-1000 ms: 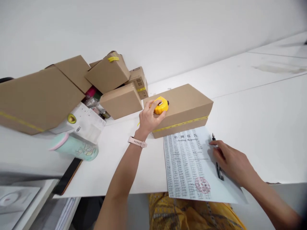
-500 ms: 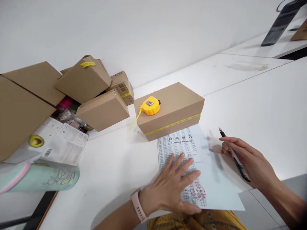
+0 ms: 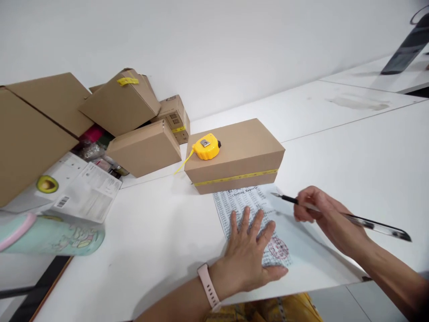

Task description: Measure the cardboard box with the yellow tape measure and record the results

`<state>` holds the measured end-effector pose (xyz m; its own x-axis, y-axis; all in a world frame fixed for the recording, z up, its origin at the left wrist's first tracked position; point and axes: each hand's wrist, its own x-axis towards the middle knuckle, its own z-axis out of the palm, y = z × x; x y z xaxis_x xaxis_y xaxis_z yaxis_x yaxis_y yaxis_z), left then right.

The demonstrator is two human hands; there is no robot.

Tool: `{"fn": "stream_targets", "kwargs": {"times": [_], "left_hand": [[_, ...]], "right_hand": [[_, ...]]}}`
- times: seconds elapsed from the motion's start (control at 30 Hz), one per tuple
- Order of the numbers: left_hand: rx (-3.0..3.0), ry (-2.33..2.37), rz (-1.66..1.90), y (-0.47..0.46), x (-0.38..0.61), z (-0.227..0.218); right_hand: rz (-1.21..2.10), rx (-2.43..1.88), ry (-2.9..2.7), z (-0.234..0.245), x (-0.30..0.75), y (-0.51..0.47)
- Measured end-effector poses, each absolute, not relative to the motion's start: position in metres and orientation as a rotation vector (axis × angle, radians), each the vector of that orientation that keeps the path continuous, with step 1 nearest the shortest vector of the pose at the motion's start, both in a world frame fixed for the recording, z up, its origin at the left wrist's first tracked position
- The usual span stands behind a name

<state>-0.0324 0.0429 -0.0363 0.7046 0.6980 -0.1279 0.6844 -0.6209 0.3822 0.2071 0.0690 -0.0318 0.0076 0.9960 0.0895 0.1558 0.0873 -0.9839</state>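
My left hand (image 3: 250, 255) lies flat with spread fingers on a printed sheet of paper (image 3: 301, 241). A pink band circles its wrist. The paper reads "Testing Report" and bears a round red stamp near my left thumb; its top edge is hidden by a cardboard box (image 3: 234, 161). In my right hand (image 3: 328, 217) is a black pen with a clear barrel (image 3: 378, 227), gripped between the fingers. Its bare tip points left, over the upper right part of the paper; whether it touches I cannot tell. A yellow tape measure (image 3: 207, 147) rests on the box, its blade end hanging over the left edge.
Several cardboard boxes (image 3: 120, 107) are piled at the left by the wall. Nearer stand a white package with an avocado picture (image 3: 90, 188) and a mint-green bottle (image 3: 67, 237) on its side. A dark grey object (image 3: 407, 51) stands at the far right.
My right hand has swung the pen from pointing up to pointing left, with its tip now over the paper. The paper's title has slipped partly behind the box. My left hand stays on the paper.
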Motion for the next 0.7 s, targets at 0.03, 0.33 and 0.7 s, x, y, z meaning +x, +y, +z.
{"fn": "stream_targets", "kwargs": {"times": [0.03,0.33,0.7], "left_hand": [[2.513,1.058,0.039,0.045,-0.033,-0.036],[2.576,1.169,0.148,0.062,-0.017,-0.038],[2.523,1.122,0.261,0.062,-0.021,-0.045]], "right_hand": [[1.208,-1.225,-1.386,-0.029,0.207,0.074],[1.159,-1.388,-1.334,-0.041,0.170,0.120],[1.084,-1.361,-1.481,-0.063,0.175,0.130]]}}
